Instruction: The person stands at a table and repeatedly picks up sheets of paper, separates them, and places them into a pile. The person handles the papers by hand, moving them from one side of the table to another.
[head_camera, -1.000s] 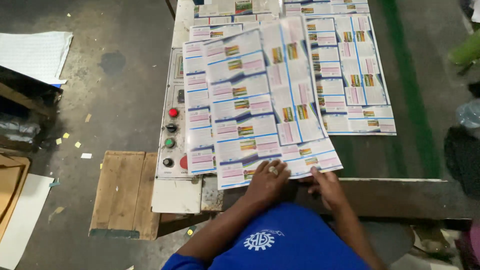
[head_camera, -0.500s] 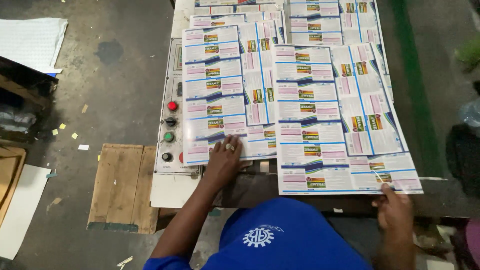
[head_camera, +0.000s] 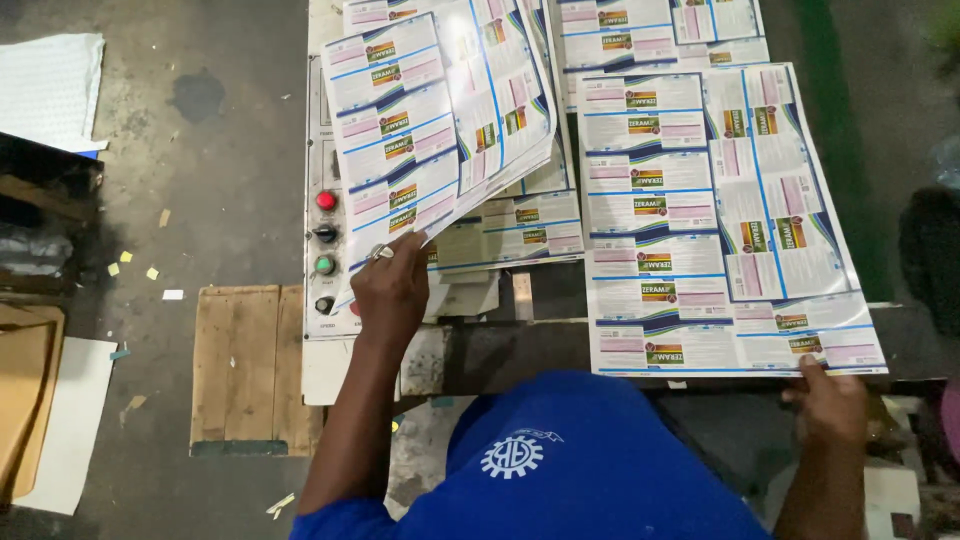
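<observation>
At eleven o'clock over the worktop (head_camera: 520, 345), the left hand (head_camera: 392, 288) has its grip clamped on a lifted printed sheet (head_camera: 440, 120), peeling it clear of the stack; at four o'clock the right hand (head_camera: 828, 400) pinches the flat sheet (head_camera: 710, 220) by its near edge, steadying it
</observation>
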